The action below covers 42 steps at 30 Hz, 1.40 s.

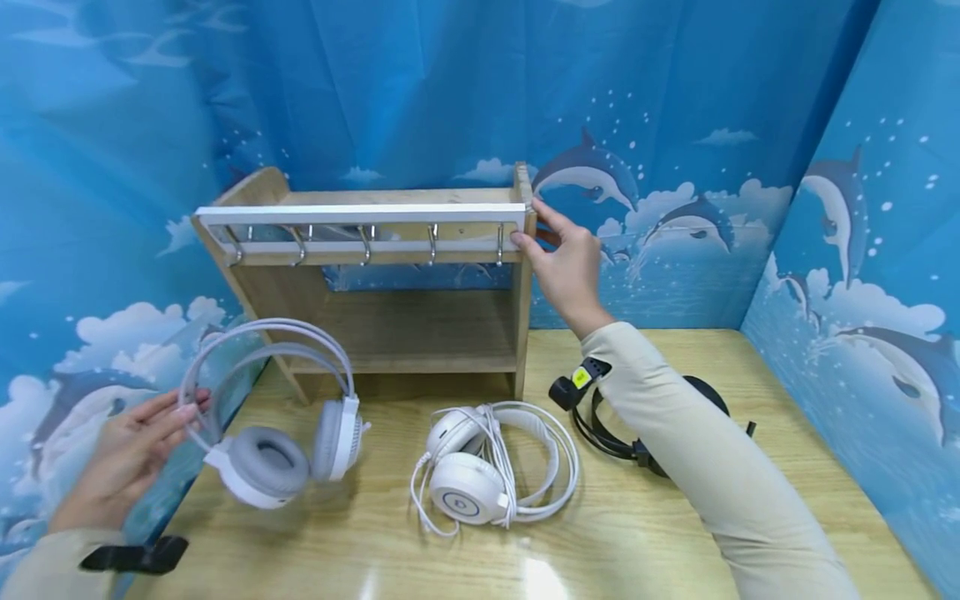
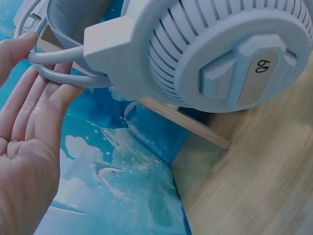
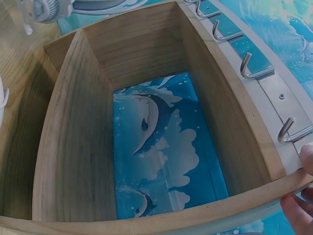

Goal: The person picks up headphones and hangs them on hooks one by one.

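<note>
My left hand [image 1: 142,442] pinches the headband of grey-white over-ear headphones [image 1: 337,442], held up at the left in front of the shelf. In the left wrist view, thumb and fingers meet on the thin double band beside a ribbed ear cup [image 2: 234,63]. My right hand [image 1: 566,262] grips the upper right corner of the wooden shelf [image 1: 405,364], thumb on the white hook rail [image 1: 360,215] and fingers around the side panel. Several metal hooks [image 3: 254,68] line that rail, all bare. Between the hands, white headphones [image 1: 468,487] with a bundled cable lie on the table.
Black headphones [image 1: 607,442] with a cable lie on the table at the right, partly hidden under my right forearm. Blue dolphin-print cloth [image 1: 420,92] hangs behind and at both sides of the wooden table [image 1: 637,533]. The shelf stands near the back edge.
</note>
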Available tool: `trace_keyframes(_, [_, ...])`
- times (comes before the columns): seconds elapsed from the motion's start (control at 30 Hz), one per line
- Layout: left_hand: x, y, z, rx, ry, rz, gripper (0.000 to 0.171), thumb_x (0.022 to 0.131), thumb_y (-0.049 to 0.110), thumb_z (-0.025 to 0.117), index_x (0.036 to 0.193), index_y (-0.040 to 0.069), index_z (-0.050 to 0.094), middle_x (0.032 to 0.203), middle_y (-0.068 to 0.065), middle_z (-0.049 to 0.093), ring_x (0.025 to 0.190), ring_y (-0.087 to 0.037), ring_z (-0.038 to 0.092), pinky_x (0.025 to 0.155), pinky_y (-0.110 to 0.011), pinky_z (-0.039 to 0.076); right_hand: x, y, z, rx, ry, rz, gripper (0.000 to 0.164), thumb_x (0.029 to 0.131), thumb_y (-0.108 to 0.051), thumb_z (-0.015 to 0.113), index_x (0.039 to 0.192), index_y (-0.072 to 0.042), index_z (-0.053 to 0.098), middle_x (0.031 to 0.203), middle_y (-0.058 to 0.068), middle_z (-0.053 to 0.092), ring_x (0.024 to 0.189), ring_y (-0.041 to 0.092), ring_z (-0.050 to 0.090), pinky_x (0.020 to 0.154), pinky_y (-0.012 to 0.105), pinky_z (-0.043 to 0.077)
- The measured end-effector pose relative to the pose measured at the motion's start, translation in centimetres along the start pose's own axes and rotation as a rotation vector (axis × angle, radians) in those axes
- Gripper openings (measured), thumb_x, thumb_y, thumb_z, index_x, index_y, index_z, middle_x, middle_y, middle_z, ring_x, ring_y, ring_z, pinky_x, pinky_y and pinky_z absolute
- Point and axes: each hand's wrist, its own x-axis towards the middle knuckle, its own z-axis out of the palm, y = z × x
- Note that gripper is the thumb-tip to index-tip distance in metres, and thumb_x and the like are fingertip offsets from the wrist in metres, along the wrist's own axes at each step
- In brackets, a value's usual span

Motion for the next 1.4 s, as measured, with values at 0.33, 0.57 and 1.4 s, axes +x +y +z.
trace_keyframes(0.33, [0.4,1.7,0.3,-0.027,0.086,-0.027,0.040,0.094,-0.015,0.045,0.110,0.010,0.072,0.099,-0.008,0.074,0.081,-0.015,0.072,0.038,-0.013,0.044,0.0,-0.1,0.1,0.001,0.000,0.005,0.051,0.088,-0.021,0.070,0.135,-0.013,0.055,0.126,0.008,0.064,0.107,0.016,0.066,0.084,0.027,0.057])
trace_keyframes(0.57, [0.9,2.0,-0.2,-0.096,0.021,0.086,0.040,0.093,-0.020,0.041,0.115,0.000,0.068,0.102,-0.015,0.072,0.089,-0.020,0.071,0.074,-0.026,0.059,0.1,-0.1,0.1,0.001,-0.003,0.005,0.051,0.088,-0.022,0.070,0.136,-0.014,0.055,0.126,0.007,0.064,0.107,0.015,0.066,0.085,0.027,0.057])
trace_keyframes(1.4, [2.6,5.1,1.3,0.045,0.223,0.081,0.032,0.092,-0.009,0.055,0.110,0.011,0.073,0.095,-0.003,0.074,0.080,-0.012,0.072,0.053,-0.016,0.056,0.0,-0.1,0.0,-0.012,0.000,0.012,0.050,0.089,-0.023,0.069,0.136,-0.012,0.055,0.126,0.007,0.064,0.107,0.016,0.066,0.084,0.029,0.058])
